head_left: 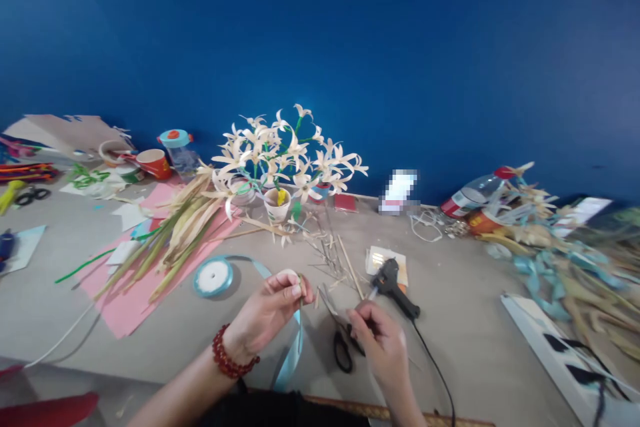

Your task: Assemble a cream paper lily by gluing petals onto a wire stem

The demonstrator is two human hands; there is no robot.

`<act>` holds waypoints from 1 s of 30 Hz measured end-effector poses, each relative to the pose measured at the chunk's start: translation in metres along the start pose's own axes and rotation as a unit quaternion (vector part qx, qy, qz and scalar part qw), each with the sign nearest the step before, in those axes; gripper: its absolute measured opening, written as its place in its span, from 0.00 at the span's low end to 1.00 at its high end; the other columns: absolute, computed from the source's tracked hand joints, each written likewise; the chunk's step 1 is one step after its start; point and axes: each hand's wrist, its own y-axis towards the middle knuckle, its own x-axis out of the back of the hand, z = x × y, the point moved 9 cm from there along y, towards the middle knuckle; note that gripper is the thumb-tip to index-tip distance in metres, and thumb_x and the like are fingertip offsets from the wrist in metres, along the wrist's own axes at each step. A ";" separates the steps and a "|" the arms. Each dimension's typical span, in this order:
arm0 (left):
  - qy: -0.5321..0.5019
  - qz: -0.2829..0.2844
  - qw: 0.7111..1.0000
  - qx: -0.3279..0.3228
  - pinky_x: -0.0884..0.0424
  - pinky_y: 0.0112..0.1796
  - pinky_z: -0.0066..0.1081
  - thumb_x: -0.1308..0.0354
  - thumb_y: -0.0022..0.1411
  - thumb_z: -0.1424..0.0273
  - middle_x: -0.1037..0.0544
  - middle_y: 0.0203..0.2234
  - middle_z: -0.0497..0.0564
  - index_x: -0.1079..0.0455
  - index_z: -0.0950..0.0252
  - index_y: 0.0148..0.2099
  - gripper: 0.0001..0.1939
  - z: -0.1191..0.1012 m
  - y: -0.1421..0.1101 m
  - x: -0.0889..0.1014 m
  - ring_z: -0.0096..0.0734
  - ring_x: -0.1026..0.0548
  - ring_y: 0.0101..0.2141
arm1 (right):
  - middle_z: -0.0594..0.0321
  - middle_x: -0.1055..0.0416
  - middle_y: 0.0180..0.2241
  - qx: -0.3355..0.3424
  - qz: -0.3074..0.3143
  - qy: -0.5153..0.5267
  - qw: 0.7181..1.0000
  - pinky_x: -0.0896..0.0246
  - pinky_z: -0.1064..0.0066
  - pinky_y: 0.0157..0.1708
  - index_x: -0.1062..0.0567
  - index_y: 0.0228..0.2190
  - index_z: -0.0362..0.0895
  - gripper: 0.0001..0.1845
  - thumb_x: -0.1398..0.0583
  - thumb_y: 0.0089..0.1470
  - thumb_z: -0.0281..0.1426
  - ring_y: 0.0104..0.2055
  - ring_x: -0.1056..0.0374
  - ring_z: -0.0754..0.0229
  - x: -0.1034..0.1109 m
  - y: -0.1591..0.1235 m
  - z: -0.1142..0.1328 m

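Note:
My left hand (270,310), with a red bead bracelet on the wrist, is raised a little above the table with its fingertips pinched on a small pale piece with a green tip (299,283). My right hand (381,340) rests on the table to the right, fingers curled around the handles of black scissors (343,340). A light blue ribbon (293,347) runs from its spool (213,277) down under my left hand. A black glue gun (395,285) lies just beyond my right hand, its cord trailing toward me.
A bunch of cream paper flowers (285,153) stands in a cup at the back. Dried leaf strips (175,233) lie on pink paper (130,300) at left. Cups, a jar, pipe cleaners and scissors clutter the far left. A bottle (473,193) and leaf scraps pile at right.

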 end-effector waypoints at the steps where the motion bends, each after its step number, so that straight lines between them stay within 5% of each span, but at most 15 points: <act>1: 0.012 -0.001 1.000 0.001 0.37 0.42 0.33 0.33 0.56 0.69 0.29 0.25 0.49 0.27 0.65 0.29 0.07 -0.001 0.000 0.001 0.30 0.31 0.33 | 0.69 0.38 0.18 0.011 -0.007 -0.018 1.000 0.42 0.75 0.21 0.34 0.20 0.45 0.19 0.41 0.60 0.36 0.20 0.40 0.65 0.003 -0.001 0.000; 8: 0.074 0.000 0.997 0.009 0.37 0.44 0.35 0.36 0.59 0.67 0.29 0.26 0.50 0.27 0.64 0.30 0.08 -0.002 -0.002 0.009 0.32 0.32 0.34 | 0.54 0.26 0.39 0.031 -0.104 -0.259 0.960 0.34 0.58 0.42 0.27 0.38 0.46 0.08 0.43 0.60 0.36 0.43 0.31 0.49 0.066 -0.001 -0.035; 13: 0.097 0.015 0.995 0.015 0.38 0.45 0.34 0.38 0.61 0.68 0.29 0.28 0.50 0.27 0.64 0.31 0.07 0.001 -0.001 0.008 0.31 0.32 0.35 | 0.49 0.32 0.53 -0.013 -0.016 -0.406 0.913 0.36 0.49 0.49 0.32 0.51 0.45 0.22 0.42 0.55 0.37 0.52 0.34 0.42 0.080 0.012 -0.082; 20: 0.130 0.000 0.992 -0.003 0.38 0.44 0.35 0.37 0.60 0.67 0.27 0.28 0.51 0.26 0.64 0.32 0.07 -0.008 -0.004 0.009 0.33 0.31 0.36 | 0.51 0.28 0.49 0.007 0.077 -0.389 0.918 0.33 0.54 0.47 0.30 0.46 0.45 0.15 0.44 0.57 0.35 0.49 0.30 0.46 0.074 0.024 -0.107; 25: 0.120 -0.004 0.993 0.001 0.38 0.44 0.34 0.36 0.60 0.68 0.27 0.28 0.50 0.26 0.64 0.32 0.06 -0.006 -0.004 0.010 0.32 0.31 0.35 | 0.51 0.26 0.46 -0.064 0.110 -0.348 0.929 0.31 0.57 0.40 0.33 0.49 0.46 0.17 0.46 0.60 0.39 0.46 0.27 0.46 0.090 0.029 -0.120; 30: 0.096 0.001 0.995 0.007 0.39 0.44 0.35 0.36 0.59 0.68 0.26 0.28 0.50 0.27 0.64 0.32 0.06 -0.002 0.000 0.007 0.32 0.30 0.34 | 0.53 0.25 0.48 -0.149 0.050 -0.193 0.969 0.35 0.55 0.46 0.31 0.49 0.48 0.22 0.42 0.55 0.45 0.49 0.29 0.44 0.119 0.038 -0.132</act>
